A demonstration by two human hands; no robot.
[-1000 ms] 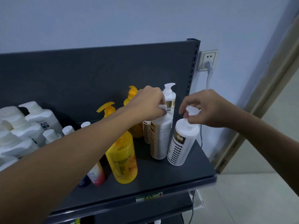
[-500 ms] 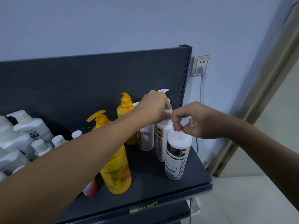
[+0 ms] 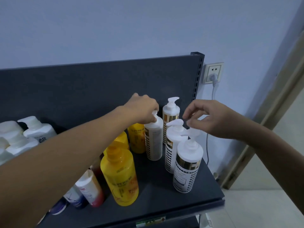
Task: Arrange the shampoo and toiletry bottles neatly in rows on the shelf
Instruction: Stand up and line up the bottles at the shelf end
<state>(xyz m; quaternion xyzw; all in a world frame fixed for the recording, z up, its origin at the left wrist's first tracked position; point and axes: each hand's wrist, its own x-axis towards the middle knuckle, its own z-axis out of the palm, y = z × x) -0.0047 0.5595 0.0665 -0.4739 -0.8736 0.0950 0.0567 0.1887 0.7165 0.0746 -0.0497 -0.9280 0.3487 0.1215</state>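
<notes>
Left hand (image 3: 144, 109): fingers pinched on pump of white bottle (image 3: 153, 142), upright mid-shelf.
Right hand (image 3: 212, 119): fingers loosely apart, just above front bottle (image 3: 187, 167) pump.
Shelf (image 3: 164, 198): yellow bottles (image 3: 121, 176) left of the white ones.

Left hand (image 3: 144, 107) pinches the pump head of a white gridded bottle (image 3: 153, 142) standing on the dark shelf (image 3: 164, 204). Right hand (image 3: 212, 119) hovers, fingers loosely curled, over the front white bottle (image 3: 187, 167). Yellow bottle (image 3: 120, 176) stands left of these.
</notes>
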